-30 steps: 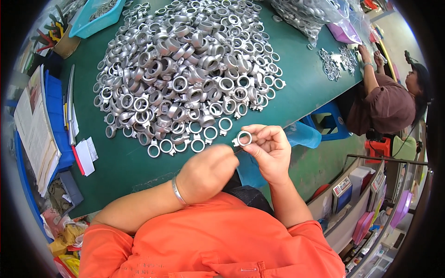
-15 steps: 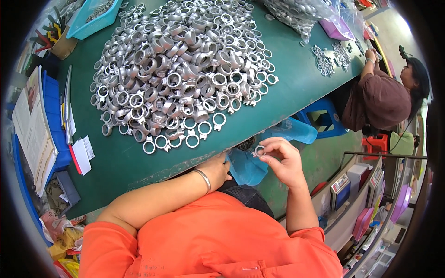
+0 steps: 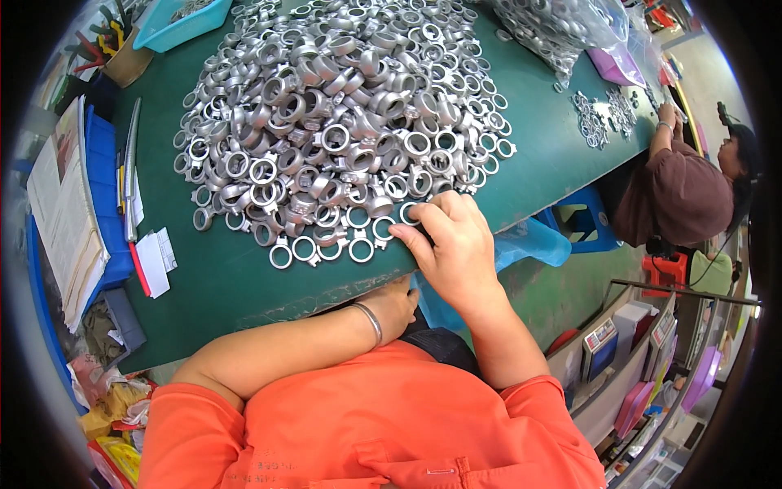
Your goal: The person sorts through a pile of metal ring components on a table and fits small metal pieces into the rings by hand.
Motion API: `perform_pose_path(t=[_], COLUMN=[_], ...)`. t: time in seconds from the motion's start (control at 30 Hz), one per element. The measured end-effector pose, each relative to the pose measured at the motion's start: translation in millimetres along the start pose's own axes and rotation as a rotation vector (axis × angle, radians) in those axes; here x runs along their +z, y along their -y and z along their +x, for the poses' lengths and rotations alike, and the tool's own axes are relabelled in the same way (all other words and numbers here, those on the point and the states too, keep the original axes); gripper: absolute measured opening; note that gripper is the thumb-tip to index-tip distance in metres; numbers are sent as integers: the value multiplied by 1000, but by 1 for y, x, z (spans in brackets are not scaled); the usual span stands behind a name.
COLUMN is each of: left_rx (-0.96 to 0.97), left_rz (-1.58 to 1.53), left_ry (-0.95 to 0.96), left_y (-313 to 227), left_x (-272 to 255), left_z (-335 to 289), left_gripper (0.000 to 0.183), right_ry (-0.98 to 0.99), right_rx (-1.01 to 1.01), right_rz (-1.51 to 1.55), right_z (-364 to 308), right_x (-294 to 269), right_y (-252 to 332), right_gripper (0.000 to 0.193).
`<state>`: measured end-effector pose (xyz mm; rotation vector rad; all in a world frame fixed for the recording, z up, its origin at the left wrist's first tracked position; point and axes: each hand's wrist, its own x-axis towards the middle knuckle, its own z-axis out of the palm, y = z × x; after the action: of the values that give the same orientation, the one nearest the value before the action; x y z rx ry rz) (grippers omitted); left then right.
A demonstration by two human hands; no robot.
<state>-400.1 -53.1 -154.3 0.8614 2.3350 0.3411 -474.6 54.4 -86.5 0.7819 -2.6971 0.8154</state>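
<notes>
A large heap of silver-grey metal rings (image 3: 326, 114), each with a small lug, covers much of the green table (image 3: 163, 326). My right hand (image 3: 456, 244) reaches over the heap's near right edge. Its thumb and index finger are apart, with the fingertips at a loose ring (image 3: 409, 213); no firm grip shows. My left hand (image 3: 393, 308), with a bangle on its wrist, is low at the table's front edge. Its fingers are mostly hidden, so whether it holds anything cannot be seen. A blue plastic bag (image 3: 436, 306) hangs beside it, partly behind my right forearm.
A light-blue tray (image 3: 183, 24) stands at the far left, near a holder with pliers (image 3: 122, 61). Papers and a blue file rack (image 3: 110, 204) line the left side. At right are bagged rings (image 3: 546, 37), a blue stool (image 3: 590, 220) and a seated co-worker (image 3: 676, 187).
My right hand has moved left and away from me, from above the blue bag to the heap. The ring it pinched before is no longer seen between its fingers. The left hand stays low.
</notes>
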Motion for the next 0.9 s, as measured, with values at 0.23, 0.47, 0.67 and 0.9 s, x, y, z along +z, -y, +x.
perform_pose_path(t=[0.23, 0.47, 0.67, 0.9], left_rx=[49, -2, -10, 28], left_rz=[150, 23, 8, 65], left_ry=[28, -26, 16, 4], left_y=[1, 1, 0, 1], left_x=[2, 5, 2, 1], left_z=[0, 0, 2, -1], left_gripper=[47, 45, 46, 46], right_ry=[-40, -129, -157, -125], right_rx=[86, 50, 169, 348], right_rz=[257, 396, 790, 1262], right_z=[-12, -24, -32, -36], right_x=[-4, -4, -2, -6], right_y=[-13, -21, -24, -26], right_gripper=[23, 35, 39, 37])
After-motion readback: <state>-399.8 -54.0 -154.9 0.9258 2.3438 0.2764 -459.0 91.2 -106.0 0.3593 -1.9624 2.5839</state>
